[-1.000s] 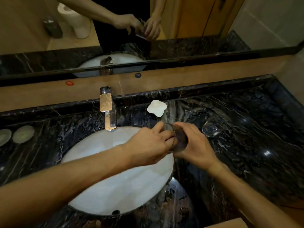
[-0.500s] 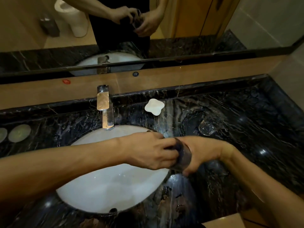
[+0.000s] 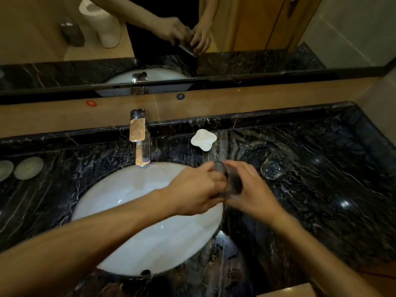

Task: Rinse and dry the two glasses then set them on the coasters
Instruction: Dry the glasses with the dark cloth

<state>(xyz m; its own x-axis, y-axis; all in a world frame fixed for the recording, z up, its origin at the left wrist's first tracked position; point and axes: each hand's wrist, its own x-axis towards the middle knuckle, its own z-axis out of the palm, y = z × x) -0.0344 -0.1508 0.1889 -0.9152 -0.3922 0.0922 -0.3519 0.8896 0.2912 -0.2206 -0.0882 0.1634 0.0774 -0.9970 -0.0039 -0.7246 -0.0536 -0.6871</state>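
Counter: dark marble counter (image 3: 321, 189) around a white basin (image 3: 139, 211).
Glass: glass (image 3: 232, 183) lies sideways between both hands — rigid, likely slick, breakable.
Fingers: left hand (image 3: 192, 189) and right hand (image 3: 252, 189) curl closed around it.
Hold: best by the wall — not the rim.

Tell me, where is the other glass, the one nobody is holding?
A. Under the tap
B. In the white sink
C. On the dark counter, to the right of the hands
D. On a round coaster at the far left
C: the second glass stands alone on the dark counter, right of the right hand; both hands grip the held glass, left hand included.
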